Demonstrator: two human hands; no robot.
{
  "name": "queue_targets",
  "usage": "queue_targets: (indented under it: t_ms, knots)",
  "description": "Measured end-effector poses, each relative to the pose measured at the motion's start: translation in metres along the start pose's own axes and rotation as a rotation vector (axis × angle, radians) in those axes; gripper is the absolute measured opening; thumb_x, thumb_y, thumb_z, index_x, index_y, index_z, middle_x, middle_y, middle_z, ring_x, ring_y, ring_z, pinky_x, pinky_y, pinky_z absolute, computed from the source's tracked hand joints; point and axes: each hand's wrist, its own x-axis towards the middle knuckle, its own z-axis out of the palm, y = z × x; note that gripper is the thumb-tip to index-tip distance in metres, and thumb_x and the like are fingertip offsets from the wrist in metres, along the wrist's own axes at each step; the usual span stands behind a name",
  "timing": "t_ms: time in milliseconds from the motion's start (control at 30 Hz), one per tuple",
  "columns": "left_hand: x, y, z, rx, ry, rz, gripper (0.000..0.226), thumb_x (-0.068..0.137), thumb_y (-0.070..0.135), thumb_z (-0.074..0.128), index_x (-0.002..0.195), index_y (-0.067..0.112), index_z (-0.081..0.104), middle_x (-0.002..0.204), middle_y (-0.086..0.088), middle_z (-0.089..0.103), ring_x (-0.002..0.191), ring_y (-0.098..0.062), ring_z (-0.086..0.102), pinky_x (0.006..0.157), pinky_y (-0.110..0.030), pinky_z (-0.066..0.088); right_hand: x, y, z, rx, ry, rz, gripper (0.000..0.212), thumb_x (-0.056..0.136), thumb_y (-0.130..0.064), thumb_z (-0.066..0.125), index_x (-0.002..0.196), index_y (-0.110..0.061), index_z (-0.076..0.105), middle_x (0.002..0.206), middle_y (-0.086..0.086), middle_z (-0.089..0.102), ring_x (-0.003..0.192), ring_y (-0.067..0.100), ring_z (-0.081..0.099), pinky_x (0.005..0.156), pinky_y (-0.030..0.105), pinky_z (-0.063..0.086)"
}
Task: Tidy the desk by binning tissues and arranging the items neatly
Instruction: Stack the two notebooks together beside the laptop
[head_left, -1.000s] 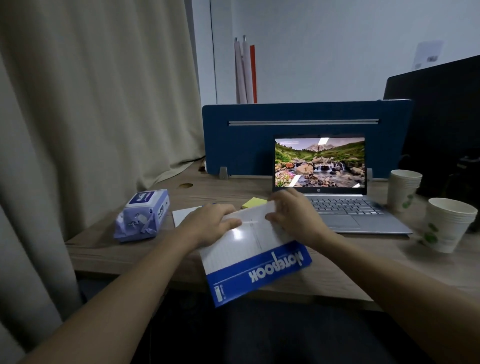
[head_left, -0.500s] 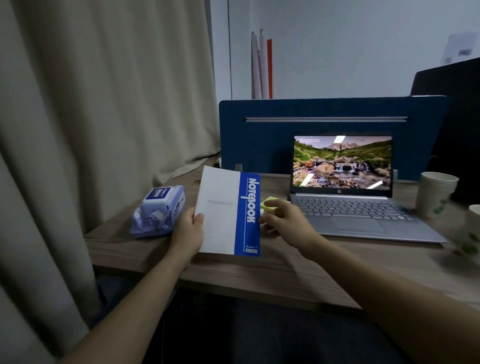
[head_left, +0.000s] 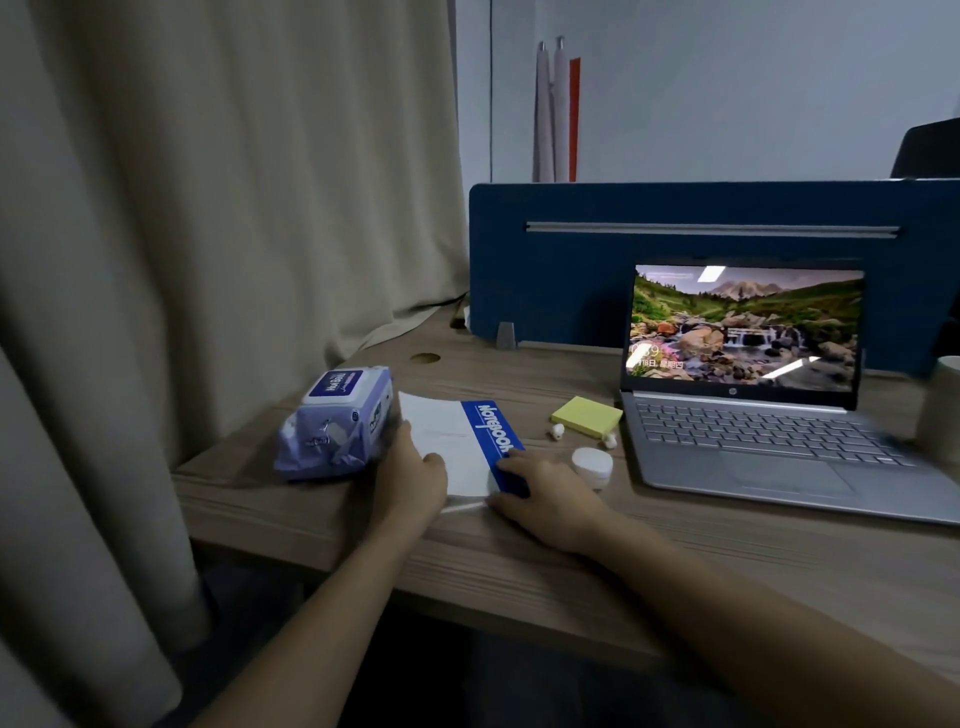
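A white notebook (head_left: 447, 436) with a blue spine strip lies flat on the wooden desk (head_left: 571, 551), right beside a purple wet-wipes pack (head_left: 337, 421). My left hand (head_left: 410, 478) grips the notebook's near left corner. My right hand (head_left: 545, 493) rests palm-down on its near right corner, over the blue strip. A yellow sticky-note pad (head_left: 587, 414) lies to the right of the notebook. Near it are two white earbuds (head_left: 557, 431) (head_left: 609, 440) and a round white earbud case (head_left: 592, 465). No loose tissue shows.
An open silver laptop (head_left: 753, 415) stands at the right, in front of a blue divider panel (head_left: 701, 260). A paper cup (head_left: 943, 405) is cut by the right frame edge. A beige curtain (head_left: 208, 208) hangs along the desk's left side.
The notebook, held upright in my left hand half a second ago, now lies flat beside the wipes pack with both hands on it. The earbuds and case have come into view.
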Motion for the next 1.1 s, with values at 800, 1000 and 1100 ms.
queue_targets:
  t_ms: [800, 1000, 1100]
  knots:
    - [-0.019, -0.020, -0.029, 0.422, -0.148, 0.400, 0.037, 0.093, 0.023, 0.060, 0.129, 0.012, 0.061, 0.137, -0.005, 0.057, 0.123, -0.020, 0.052, 0.103, -0.029, 0.036, -0.052, 0.031, -0.023, -0.418, 0.371, -0.139, 0.027, 0.096, -0.034, 0.053, 0.117, -0.025, 0.067, 0.128, -0.005, 0.063, 0.123, 0.020, 0.049, 0.097, 0.037, 0.038]
    - [-0.004, -0.017, -0.017, 0.427, -0.112, 0.372, 0.032, 0.095, 0.019, 0.056, 0.126, 0.012, 0.062, 0.129, -0.007, 0.062, 0.113, -0.023, 0.057, 0.098, -0.037, 0.046, -0.056, 0.049, -0.033, -0.408, 0.281, 0.033, 0.038, 0.097, -0.039, 0.048, 0.133, -0.029, 0.053, 0.144, -0.003, 0.049, 0.132, 0.023, 0.040, 0.105, 0.042, 0.034]
    - [0.008, -0.015, -0.007, 0.435, -0.078, 0.398, 0.029, 0.095, 0.013, 0.055, 0.122, 0.010, 0.064, 0.125, -0.009, 0.064, 0.111, -0.023, 0.058, 0.098, -0.038, 0.047, -0.050, 0.054, -0.032, -0.432, 0.282, 0.022, 0.039, 0.097, -0.037, 0.050, 0.135, -0.028, 0.051, 0.141, -0.004, 0.051, 0.128, 0.023, 0.044, 0.100, 0.040, 0.038]
